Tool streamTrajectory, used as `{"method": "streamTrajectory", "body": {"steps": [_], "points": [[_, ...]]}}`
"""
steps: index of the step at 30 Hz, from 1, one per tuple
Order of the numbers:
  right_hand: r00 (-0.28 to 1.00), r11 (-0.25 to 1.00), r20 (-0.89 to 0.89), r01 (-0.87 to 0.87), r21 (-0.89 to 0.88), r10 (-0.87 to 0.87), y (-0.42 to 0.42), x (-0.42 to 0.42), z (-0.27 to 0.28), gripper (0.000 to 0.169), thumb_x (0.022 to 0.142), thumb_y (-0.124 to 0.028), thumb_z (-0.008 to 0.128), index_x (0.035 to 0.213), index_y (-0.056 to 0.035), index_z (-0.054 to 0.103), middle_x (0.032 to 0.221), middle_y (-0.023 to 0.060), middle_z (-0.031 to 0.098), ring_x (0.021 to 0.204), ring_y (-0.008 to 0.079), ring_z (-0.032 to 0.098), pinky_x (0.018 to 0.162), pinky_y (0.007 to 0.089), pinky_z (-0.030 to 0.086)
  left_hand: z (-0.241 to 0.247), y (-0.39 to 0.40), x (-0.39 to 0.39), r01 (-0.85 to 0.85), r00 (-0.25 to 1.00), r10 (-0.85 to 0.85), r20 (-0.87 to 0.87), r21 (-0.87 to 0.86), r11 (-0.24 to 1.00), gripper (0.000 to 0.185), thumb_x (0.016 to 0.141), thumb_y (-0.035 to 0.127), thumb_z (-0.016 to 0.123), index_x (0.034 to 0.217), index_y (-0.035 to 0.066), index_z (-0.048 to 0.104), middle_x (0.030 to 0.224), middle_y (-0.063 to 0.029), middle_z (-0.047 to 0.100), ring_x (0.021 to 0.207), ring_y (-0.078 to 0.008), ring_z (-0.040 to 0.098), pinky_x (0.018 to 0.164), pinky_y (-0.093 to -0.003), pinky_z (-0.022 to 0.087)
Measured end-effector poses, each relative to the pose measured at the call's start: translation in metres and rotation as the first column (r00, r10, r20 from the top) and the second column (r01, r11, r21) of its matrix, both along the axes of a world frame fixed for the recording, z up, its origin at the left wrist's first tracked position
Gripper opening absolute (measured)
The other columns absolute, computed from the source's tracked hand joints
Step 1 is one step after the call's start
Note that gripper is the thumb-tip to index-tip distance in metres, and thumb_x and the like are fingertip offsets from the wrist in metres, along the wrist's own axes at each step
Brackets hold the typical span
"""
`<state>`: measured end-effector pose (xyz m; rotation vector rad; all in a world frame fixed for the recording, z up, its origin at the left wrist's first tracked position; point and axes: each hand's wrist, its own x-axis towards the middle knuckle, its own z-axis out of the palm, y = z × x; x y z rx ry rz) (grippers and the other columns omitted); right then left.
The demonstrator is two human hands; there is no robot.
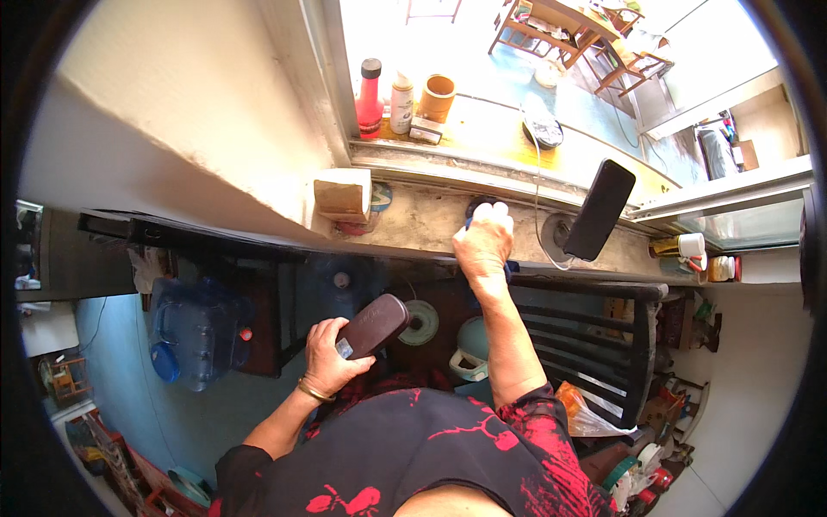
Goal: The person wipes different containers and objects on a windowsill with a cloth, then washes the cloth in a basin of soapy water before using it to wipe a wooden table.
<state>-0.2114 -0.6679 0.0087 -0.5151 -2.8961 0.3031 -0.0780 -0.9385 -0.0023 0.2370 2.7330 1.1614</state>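
My left hand holds a dark brown hard case, shaped like an eyeglass case, with a small sticker near its lower end. The case is held in the air below the window ledge. On the ledge, my right hand is closed around a dark blue item, mostly hidden by the fingers; it may be cloth. A round black thing shows just beyond the fingertips. To the right of that hand, a black smartphone leans on a round stand, with a white cable running by it.
Left on the ledge stands a small box. Beyond the window track are a pink bottle, a spray can and a bamboo cup. Below are a blue water jug, a dark slatted bench and a pale green appliance.
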Motion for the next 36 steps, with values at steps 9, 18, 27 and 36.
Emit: {"method": "streamTrajectory", "body": {"steps": [9,18,27,36], "points": [[0.930,0.925,0.020,-0.362,-0.113,0.366,-0.076,-0.005,0.011,0.025,0.065,-0.004,0.065,0.088,0.0004,0.057,0.096,0.0180,0.053,0.087,0.0370,0.056,0.075,0.0446,0.050,0.013,-0.014,0.012,-0.049,0.997,0.048,-0.052,-0.026,0.998,0.066,0.046,0.025,0.084,0.103,0.005,0.057,0.100,-0.0128,0.059,0.096,-0.0322,0.055,0.087,-0.0408,0.044],[0.992,0.973,-0.097,-0.094,-0.210,0.075,0.000,0.005,0.007,0.022,0.072,-0.009,0.057,0.092,-0.0027,0.062,0.091,0.0195,0.055,0.085,0.0376,0.058,0.075,0.0455,0.048,0.016,-0.020,0.025,-0.095,0.995,0.095,-0.032,-0.008,0.995,0.068,0.047,0.026,0.086,0.105,0.004,0.057,0.102,-0.0137,0.059,0.096,-0.0328,0.054,0.087,-0.0409,0.044],[0.918,0.915,0.001,-0.396,-0.072,0.397,-0.066,0.004,0.003,0.025,0.063,-0.005,0.066,0.086,-0.0005,0.058,0.096,0.0167,0.053,0.087,0.0353,0.055,0.074,0.0427,0.051,0.013,-0.031,0.027,-0.130,0.991,0.130,-0.026,-0.026,0.991,0.070,0.047,0.024,0.087,0.106,0.002,0.057,0.104,-0.0148,0.059,0.098,-0.0334,0.055,0.088,-0.0420,0.044],[0.999,0.997,-0.024,0.047,-0.068,-0.049,0.038,0.025,-0.001,0.018,0.072,-0.012,0.059,0.086,-0.0008,0.060,0.092,0.0201,0.054,0.087,0.0369,0.058,0.072,0.0457,0.049,0.008,-0.021,0.025,-0.113,0.993,0.113,0.021,-0.005,0.994,0.069,0.048,0.024,0.086,0.106,0.002,0.057,0.103,-0.0151,0.059,0.097,-0.0332,0.055,0.089,-0.0410,0.044]]}}
